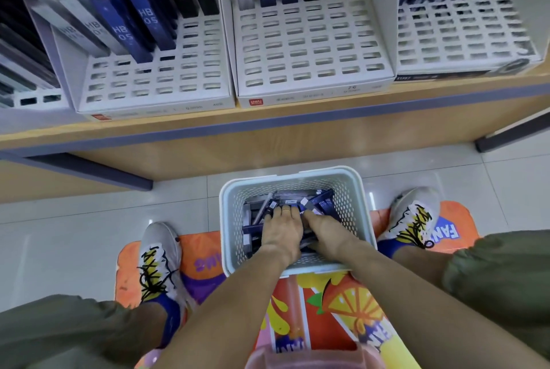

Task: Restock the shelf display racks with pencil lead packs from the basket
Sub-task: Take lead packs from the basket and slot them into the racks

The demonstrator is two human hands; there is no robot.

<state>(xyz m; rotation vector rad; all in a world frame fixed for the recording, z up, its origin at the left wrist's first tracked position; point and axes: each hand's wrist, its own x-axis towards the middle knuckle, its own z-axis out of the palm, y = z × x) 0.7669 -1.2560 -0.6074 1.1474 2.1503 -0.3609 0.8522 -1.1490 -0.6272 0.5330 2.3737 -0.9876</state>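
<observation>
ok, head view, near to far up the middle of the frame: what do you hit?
Printed floor mat → basket, with left hand and right hand both down among the pencil lead packs → pale floor tiles → wooden shelf edge → white display rack.

Single head camera, wide-angle, looking steeply down and forward from above the person's knees; sitting close over the basket (354, 190) on the floor, taking in the shelf (268, 118) edge along the top.
</observation>
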